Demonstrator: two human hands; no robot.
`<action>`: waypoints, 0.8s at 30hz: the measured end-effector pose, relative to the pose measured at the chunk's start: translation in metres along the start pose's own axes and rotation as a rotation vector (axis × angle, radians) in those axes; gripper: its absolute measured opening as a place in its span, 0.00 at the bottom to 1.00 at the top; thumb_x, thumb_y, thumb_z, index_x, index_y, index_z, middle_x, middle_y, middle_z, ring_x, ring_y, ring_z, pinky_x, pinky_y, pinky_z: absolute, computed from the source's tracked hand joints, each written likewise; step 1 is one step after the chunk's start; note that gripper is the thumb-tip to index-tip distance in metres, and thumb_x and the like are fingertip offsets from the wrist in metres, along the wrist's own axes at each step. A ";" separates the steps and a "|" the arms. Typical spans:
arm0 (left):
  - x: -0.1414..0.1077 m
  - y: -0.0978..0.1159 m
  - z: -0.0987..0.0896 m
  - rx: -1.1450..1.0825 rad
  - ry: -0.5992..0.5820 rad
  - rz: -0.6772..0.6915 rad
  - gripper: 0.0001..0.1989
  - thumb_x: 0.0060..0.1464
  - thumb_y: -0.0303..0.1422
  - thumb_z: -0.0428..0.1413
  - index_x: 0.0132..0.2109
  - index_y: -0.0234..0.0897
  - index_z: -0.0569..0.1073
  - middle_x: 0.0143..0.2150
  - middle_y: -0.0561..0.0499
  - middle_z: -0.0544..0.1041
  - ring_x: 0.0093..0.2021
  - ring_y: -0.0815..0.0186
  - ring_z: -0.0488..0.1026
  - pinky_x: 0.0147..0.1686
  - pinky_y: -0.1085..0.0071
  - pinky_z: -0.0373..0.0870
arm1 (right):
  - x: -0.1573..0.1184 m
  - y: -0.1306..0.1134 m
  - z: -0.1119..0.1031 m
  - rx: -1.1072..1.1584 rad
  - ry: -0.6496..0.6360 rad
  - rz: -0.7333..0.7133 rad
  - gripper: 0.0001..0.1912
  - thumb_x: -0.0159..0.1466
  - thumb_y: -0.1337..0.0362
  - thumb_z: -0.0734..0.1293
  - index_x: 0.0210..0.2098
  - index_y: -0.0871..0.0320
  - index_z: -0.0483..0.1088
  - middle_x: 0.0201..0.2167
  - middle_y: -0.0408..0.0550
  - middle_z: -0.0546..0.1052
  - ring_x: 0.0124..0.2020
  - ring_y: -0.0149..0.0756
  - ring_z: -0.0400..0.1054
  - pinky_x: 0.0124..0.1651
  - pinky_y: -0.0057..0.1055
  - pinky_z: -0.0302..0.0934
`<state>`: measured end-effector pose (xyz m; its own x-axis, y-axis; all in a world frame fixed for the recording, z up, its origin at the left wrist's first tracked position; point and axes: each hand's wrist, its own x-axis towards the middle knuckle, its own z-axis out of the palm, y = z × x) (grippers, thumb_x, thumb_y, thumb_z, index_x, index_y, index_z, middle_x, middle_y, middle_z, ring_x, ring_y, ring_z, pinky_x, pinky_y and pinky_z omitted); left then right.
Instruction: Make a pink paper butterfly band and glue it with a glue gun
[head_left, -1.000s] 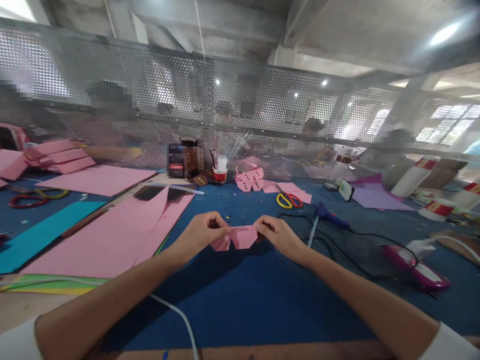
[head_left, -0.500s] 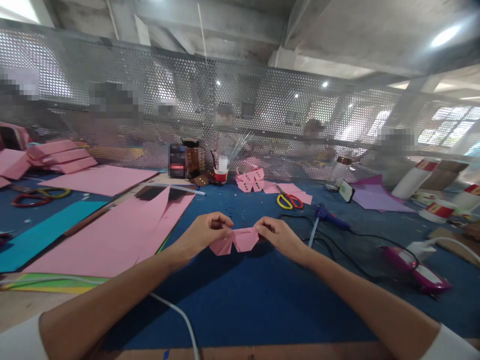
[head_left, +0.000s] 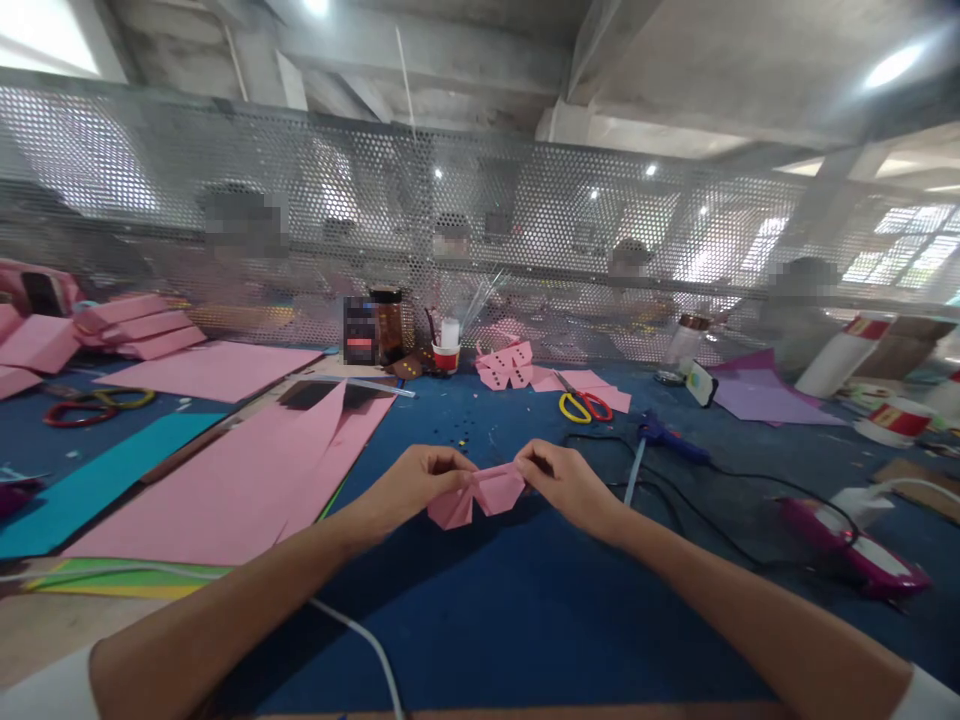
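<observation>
A folded pink paper piece (head_left: 496, 490), shaped like a bow or butterfly, is held above the blue work surface (head_left: 480, 610). My left hand (head_left: 424, 485) pinches its left part between thumb and fingers. At its upper right corner, my right hand (head_left: 559, 475) grips the edge the same way. Behind them stands a pink paper butterfly with black dots (head_left: 506, 366), beside pink paper scraps (head_left: 592, 385) and scissors with yellow and red handles (head_left: 585, 405).
Large pink sheets (head_left: 217, 480) and a teal strip (head_left: 112, 480) lie left. On the right are a blue glue gun (head_left: 671, 440) with its cord and a magenta power strip (head_left: 855, 550). A perforated metal screen (head_left: 525, 230) rises behind, with people beyond.
The view has shifted slightly, so most things appear a little lower and further right. Both hands still hold the pink piece, whose right side is now tilted up a little more.
</observation>
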<state>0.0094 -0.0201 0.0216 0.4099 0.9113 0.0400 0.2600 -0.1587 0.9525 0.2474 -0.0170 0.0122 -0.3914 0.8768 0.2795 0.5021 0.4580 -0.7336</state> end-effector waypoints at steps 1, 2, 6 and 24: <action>0.000 0.000 0.000 0.001 -0.005 0.004 0.10 0.51 0.39 0.58 0.35 0.38 0.81 0.34 0.49 0.82 0.35 0.60 0.75 0.35 0.68 0.68 | 0.000 0.000 0.000 -0.033 0.007 -0.003 0.10 0.68 0.61 0.61 0.34 0.57 0.70 0.27 0.42 0.75 0.30 0.32 0.67 0.33 0.27 0.57; 0.000 0.000 0.000 0.001 -0.007 0.006 0.10 0.51 0.38 0.58 0.35 0.39 0.81 0.34 0.49 0.82 0.35 0.60 0.75 0.36 0.68 0.68 | 0.000 -0.001 0.000 -0.063 0.013 -0.008 0.10 0.68 0.62 0.61 0.33 0.57 0.70 0.27 0.42 0.75 0.29 0.32 0.67 0.33 0.27 0.56; 0.002 -0.004 -0.001 0.022 -0.004 -0.010 0.09 0.50 0.37 0.59 0.34 0.38 0.81 0.32 0.49 0.82 0.33 0.63 0.75 0.35 0.70 0.67 | 0.000 0.002 0.001 -0.153 0.019 -0.020 0.10 0.67 0.63 0.61 0.33 0.57 0.71 0.27 0.42 0.75 0.29 0.32 0.67 0.32 0.26 0.55; 0.014 -0.029 0.001 0.114 0.032 -0.029 0.14 0.47 0.39 0.57 0.35 0.34 0.81 0.31 0.50 0.82 0.33 0.60 0.76 0.31 0.72 0.65 | 0.105 0.060 -0.100 -0.970 -0.014 0.498 0.18 0.68 0.59 0.66 0.54 0.61 0.67 0.52 0.54 0.71 0.48 0.42 0.70 0.49 0.44 0.68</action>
<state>0.0087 -0.0030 -0.0062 0.3731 0.9275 0.0247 0.3701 -0.1732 0.9127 0.3132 0.1175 0.0590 0.0183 0.9970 0.0750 0.9990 -0.0214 0.0400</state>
